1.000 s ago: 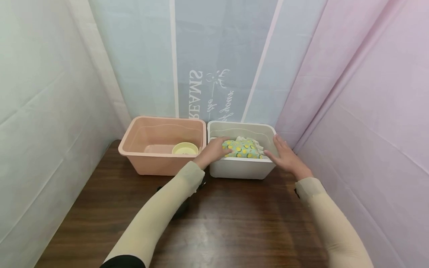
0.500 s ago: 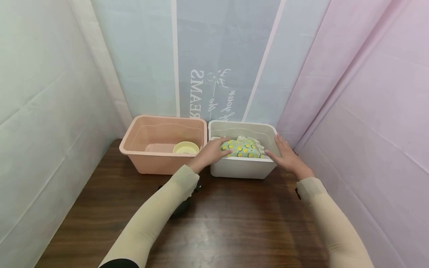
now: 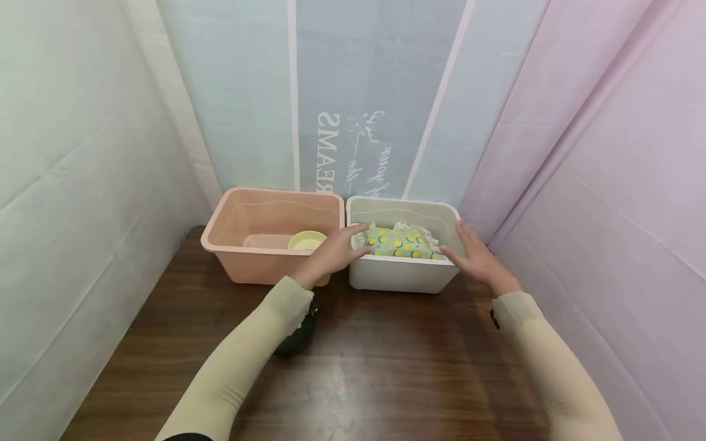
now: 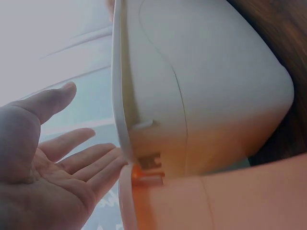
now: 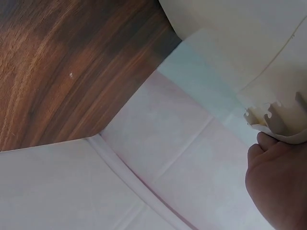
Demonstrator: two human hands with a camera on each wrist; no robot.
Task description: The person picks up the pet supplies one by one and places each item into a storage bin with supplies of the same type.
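Observation:
In the head view, a green cloth bundle [image 3: 401, 242] with a yellow lemon print and cream ruffles lies inside the white bin [image 3: 402, 274]. Whether it is a small cushion or a folded garment cannot be told. My left hand [image 3: 333, 250] is above the bin's left end, thumb and fingers spread; the left wrist view shows this hand [image 4: 67, 163] holding nothing. At the bin's right end, my right hand [image 3: 478, 257] has its fingers extended beside the rim. In the right wrist view only part of that hand [image 5: 283, 177] shows, by the rim.
A pink bin [image 3: 259, 266] stands left of the white one, with a pale yellow bowl [image 3: 306, 240] inside. A black object [image 3: 298, 340] sits on the dark wooden table [image 3: 397, 367], partly hidden by my left arm. Fabric curtains [image 3: 375, 73] surround the table.
My left hand has drawn left, away from the lemon-print cloth, uncovering its ruffled left end. The right hand stays nearly in place. More of the black object shows.

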